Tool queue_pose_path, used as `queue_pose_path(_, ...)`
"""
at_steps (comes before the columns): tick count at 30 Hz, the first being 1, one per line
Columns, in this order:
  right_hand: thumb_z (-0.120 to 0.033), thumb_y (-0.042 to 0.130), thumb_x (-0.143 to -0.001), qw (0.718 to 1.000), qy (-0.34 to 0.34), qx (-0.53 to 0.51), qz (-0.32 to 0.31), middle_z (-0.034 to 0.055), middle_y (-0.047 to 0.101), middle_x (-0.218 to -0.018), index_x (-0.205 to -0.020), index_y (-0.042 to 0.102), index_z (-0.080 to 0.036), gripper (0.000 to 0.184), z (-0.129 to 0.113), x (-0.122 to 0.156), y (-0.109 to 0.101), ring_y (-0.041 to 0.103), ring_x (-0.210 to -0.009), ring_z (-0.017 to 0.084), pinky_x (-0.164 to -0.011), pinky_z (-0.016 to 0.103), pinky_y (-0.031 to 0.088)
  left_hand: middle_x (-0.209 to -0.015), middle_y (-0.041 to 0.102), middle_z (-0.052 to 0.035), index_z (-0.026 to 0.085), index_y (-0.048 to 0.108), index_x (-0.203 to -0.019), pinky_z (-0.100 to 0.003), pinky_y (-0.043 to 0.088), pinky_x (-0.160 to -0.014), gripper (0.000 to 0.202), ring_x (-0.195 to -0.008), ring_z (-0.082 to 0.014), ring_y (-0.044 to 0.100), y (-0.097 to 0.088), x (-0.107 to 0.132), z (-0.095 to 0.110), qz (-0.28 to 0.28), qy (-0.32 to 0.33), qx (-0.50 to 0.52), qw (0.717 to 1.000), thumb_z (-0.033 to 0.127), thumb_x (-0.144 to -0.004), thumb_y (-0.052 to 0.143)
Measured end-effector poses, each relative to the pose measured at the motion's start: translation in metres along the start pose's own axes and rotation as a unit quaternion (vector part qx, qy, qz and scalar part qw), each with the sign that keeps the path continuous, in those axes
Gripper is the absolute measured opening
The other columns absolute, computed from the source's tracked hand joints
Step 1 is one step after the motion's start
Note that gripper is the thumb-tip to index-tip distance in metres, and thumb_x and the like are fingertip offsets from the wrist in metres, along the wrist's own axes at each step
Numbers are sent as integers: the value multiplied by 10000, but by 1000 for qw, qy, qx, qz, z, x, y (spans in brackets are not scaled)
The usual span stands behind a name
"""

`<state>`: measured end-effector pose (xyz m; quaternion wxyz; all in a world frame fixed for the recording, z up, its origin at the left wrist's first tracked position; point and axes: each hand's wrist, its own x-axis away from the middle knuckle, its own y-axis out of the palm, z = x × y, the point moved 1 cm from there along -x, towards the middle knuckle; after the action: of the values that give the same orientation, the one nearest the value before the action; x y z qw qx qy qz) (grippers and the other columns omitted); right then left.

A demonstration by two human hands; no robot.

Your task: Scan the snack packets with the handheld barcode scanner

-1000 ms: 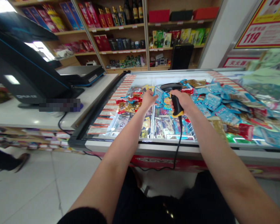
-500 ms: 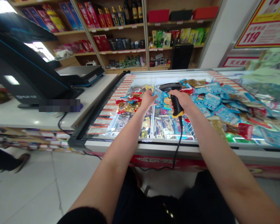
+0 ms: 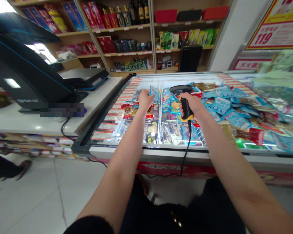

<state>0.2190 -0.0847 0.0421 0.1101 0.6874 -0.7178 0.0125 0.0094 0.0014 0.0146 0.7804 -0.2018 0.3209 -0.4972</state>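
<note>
My right hand (image 3: 192, 104) is closed round the handle of a black barcode scanner (image 3: 183, 97) with a yellow band; its cable hangs over the freezer's front edge. My left hand (image 3: 144, 99) pinches a small blue snack packet (image 3: 154, 94), lifted a little above the glass lid of the chest freezer (image 3: 127, 152). The scanner's head points toward the left, near that packet. Many more blue packets (image 3: 224, 104) and red and gold packets (image 3: 130, 109) lie heaped on the glass.
A white counter (image 3: 26, 122) at left carries a black till screen (image 3: 21, 71) and a flat black device (image 3: 84, 76). Wooden shelves (image 3: 136, 32) of boxed goods and bottles stand behind. Another person's shoe (image 3: 23, 167) shows at far left on the tiled floor.
My left hand has moved left and up, lifting the blue packet off the heap. My right hand with the scanner has barely shifted.
</note>
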Motion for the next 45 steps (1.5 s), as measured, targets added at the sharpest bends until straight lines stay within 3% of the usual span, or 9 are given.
queue_pose_path(7, -338, 556, -860, 1000, -6, -6, -3, 14, 567, -496, -668, 541, -179, 250, 0, 2, -2, 508, -362, 134, -322, 264, 429, -1208, 644, -157, 191, 565, -1219, -438, 429, -971, 404, -1167, -326, 562, -27, 10, -4, 40, -25, -153, 987, 222, -817, 553)
queue_pose_path(14, -332, 563, -844, 1000, -10, -7, 7, 8, 558, -497, -679, 534, -183, 224, -2, 3, -3, 508, -360, 133, -332, 254, 428, -1402, 534, -121, 278, 633, -1233, -531, 268, -1129, 443, -1342, -351, 416, 1, 24, 0, -86, 117, -266, 953, 468, -841, 555)
queue_pose_path(18, -325, 557, -852, 1000, -11, -6, 14, 4, 553, -494, -680, 542, -179, 226, -4, 5, -4, 511, -355, 133, -334, 248, 425, -1408, 542, -124, 287, 595, -1285, -614, 219, -1136, 437, -1359, -362, 409, 4, 25, -2, -114, 93, -297, 944, 411, -882, 483)
queue_pose_path(26, -326, 551, -857, 999, -19, -27, 38, 6, 554, -490, -677, 526, -189, 228, -7, 2, -12, 504, -352, 130, -330, 243, 426, -1445, 492, -213, 181, 524, -1359, -732, 193, -1092, 534, -1391, -403, 372, -15, 19, -7, -113, -16, -300, 947, 185, -830, 445)
queue_pose_path(30, -323, 555, -849, 998, -13, -44, 41, -2, 553, -493, -694, 514, -204, 200, -9, -2, -19, 506, -359, 135, -334, 246, 426, -1417, 520, -226, 141, 558, -1322, -721, 155, -1112, 506, -1384, -407, 377, -14, 20, -8, -74, -19, -308, 948, 186, -829, 455)
queue_pose_path(34, -329, 544, -845, 997, -20, -50, 61, -1, 553, -487, -707, 521, -210, 184, -13, -1, -23, 492, -366, 139, -337, 254, 419, -1333, 601, -172, 184, 621, -1227, -660, 156, -1145, 401, -1321, -359, 460, -4, 24, 8, -38, 46, -288, 956, 230, -866, 454)
queue_pose_path(39, -314, 539, -848, 991, -40, -44, 118, -10, 539, -466, -664, 519, -225, 206, -18, 0, -29, 482, -372, 147, -351, 271, 410, -1191, 676, -132, 204, 675, -1111, -455, 374, -1075, 355, -1184, -288, 585, 23, 26, 43, -85, 140, -228, 960, 232, -918, 379)
queue_pose_path(42, -317, 540, -854, 990, -34, -48, 131, -12, 538, -468, -645, 516, -229, 229, -19, -2, -32, 502, -392, 150, -378, 277, 433, -1238, 660, -124, 201, 639, -1206, -405, 427, -1027, 375, -1190, -273, 586, 46, 28, 66, -113, 191, -176, 959, 249, -934, 386)
queue_pose_path(45, -326, 538, -853, 989, -42, -39, 137, -10, 540, -463, -653, 520, -232, 222, -19, -4, -34, 540, -426, 163, -395, 275, 459, -1485, 488, -127, 177, 499, -1403, -389, 362, -1115, 490, -1361, -266, 451, 70, 33, 88, -125, 275, -133, 944, 294, -929, 463)
